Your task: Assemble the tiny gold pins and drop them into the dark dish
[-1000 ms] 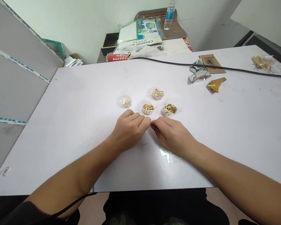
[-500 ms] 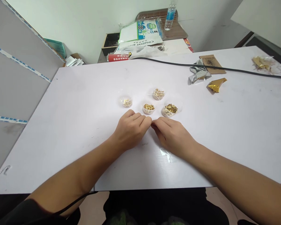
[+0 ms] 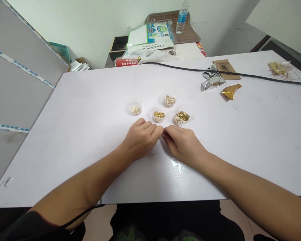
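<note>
My left hand (image 3: 144, 138) is closed, knuckles up, above the white table (image 3: 95, 100). Fingertips meet those of my right hand (image 3: 182, 142), which is pinched shut; whatever lies between them is too small or hidden. Just beyond the hands stand clear cups of small pieces: a cup of gold pieces (image 3: 159, 116), a cup of darker gold pieces (image 3: 182, 117) at the right, a cup of pale gold pieces (image 3: 169, 100) behind, and a cup with a few pale pieces (image 3: 136, 109) at the left. A small clear plastic bag (image 3: 178, 165) lies under my right wrist.
A black cable (image 3: 185, 69) crosses the table's far side. Near it lie silver foil packets (image 3: 212, 83), a brown paper piece (image 3: 226, 69), a gold foil packet (image 3: 231, 91) and a clear bag (image 3: 281, 69). A water bottle (image 3: 182, 18) stands behind the table. A grey partition (image 3: 17, 77) borders the left.
Both hands stay together in nearly the same spot, with only slight finger movement. The cups and packets have not moved on the table.
</note>
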`<state>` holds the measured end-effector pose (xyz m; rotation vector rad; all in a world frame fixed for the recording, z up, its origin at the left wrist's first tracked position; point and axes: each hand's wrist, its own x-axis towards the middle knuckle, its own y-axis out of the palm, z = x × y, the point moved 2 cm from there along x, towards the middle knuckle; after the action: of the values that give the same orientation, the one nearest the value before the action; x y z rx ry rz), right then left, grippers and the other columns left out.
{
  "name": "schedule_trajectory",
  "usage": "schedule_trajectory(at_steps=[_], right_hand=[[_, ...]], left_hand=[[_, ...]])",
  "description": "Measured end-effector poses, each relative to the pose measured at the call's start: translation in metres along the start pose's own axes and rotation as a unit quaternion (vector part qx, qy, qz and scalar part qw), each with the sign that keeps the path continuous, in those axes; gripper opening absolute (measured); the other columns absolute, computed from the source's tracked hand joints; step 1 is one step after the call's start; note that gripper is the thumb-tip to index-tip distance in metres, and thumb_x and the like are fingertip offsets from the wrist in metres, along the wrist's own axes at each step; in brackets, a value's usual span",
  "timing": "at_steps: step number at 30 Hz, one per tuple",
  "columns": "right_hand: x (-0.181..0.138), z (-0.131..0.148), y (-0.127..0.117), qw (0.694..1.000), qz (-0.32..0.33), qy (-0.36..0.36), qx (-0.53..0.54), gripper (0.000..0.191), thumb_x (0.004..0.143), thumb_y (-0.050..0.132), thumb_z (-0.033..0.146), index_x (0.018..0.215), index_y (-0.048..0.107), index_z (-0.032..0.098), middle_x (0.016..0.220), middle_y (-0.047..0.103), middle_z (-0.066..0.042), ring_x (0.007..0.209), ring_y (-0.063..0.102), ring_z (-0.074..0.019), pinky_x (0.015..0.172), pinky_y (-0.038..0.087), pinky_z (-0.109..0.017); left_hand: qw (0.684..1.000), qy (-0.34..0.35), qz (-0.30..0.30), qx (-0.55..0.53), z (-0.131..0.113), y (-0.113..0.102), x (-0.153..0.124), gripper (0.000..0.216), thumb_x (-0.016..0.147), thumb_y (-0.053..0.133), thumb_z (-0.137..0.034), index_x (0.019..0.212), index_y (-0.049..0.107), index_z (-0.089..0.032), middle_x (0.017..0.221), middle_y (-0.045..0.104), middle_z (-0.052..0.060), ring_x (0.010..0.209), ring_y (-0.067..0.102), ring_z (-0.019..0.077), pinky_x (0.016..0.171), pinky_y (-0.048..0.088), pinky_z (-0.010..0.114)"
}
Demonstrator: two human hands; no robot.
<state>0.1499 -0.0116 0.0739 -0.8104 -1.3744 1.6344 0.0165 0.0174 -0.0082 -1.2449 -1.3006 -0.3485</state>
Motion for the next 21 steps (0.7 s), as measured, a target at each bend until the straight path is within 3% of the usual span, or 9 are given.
schedule_trajectory(at_steps=[5,10,12,16,21], right_hand=[[0.004,-0.005,-0.003,0.987,0.029,0.106,0.120,0.012,0.087,0.053,0.016,0.077,0.059,0.017,0.064,0.062,0.000,0.055,0.053,-0.0116,0.054,0.040,-0.024],[0.005,-0.008,-0.003,0.976,0.036,0.138,0.167,0.012,0.088,0.053,0.021,0.077,0.058,0.018,0.063,0.058,0.001,0.055,0.050,-0.0111,0.053,0.039,-0.024],[0.005,-0.009,-0.003,0.973,0.035,0.137,0.181,0.012,0.089,0.054,0.023,0.080,0.059,0.018,0.065,0.058,0.001,0.057,0.052,-0.0113,0.054,0.040,-0.024],[0.005,-0.011,-0.004,0.969,0.025,0.135,0.204,0.012,0.090,0.054,0.026,0.086,0.062,0.018,0.069,0.059,0.000,0.061,0.055,-0.0123,0.056,0.043,-0.025],[0.005,-0.012,-0.002,0.948,0.022,0.149,0.279,0.011,0.091,0.055,0.026,0.092,0.061,0.018,0.071,0.060,0.000,0.061,0.057,-0.0119,0.055,0.046,-0.025]], left_hand=[[0.997,-0.043,0.011,-0.055,0.004,0.001,-0.002,0.022,0.088,0.047,-0.007,0.069,0.046,-0.018,0.057,0.051,-0.003,0.054,0.040,0.0118,0.058,0.029,0.029],[0.975,-0.128,0.048,-0.177,0.009,0.002,-0.005,0.018,0.095,0.048,-0.019,0.078,0.056,-0.018,0.065,0.063,-0.003,0.061,0.053,0.0112,0.062,0.036,0.026],[0.947,-0.190,0.083,-0.244,0.012,0.003,-0.006,0.016,0.094,0.049,-0.019,0.081,0.058,-0.018,0.070,0.065,-0.003,0.065,0.056,0.0110,0.064,0.041,0.024],[0.848,-0.319,0.113,-0.407,0.017,0.004,-0.008,0.011,0.090,0.050,-0.014,0.086,0.059,-0.019,0.080,0.068,-0.003,0.074,0.062,0.0097,0.068,0.048,0.020],[0.774,-0.365,0.092,-0.509,0.017,0.003,-0.007,0.008,0.089,0.053,-0.015,0.087,0.060,-0.017,0.081,0.070,-0.001,0.079,0.066,0.0099,0.074,0.053,0.020]])
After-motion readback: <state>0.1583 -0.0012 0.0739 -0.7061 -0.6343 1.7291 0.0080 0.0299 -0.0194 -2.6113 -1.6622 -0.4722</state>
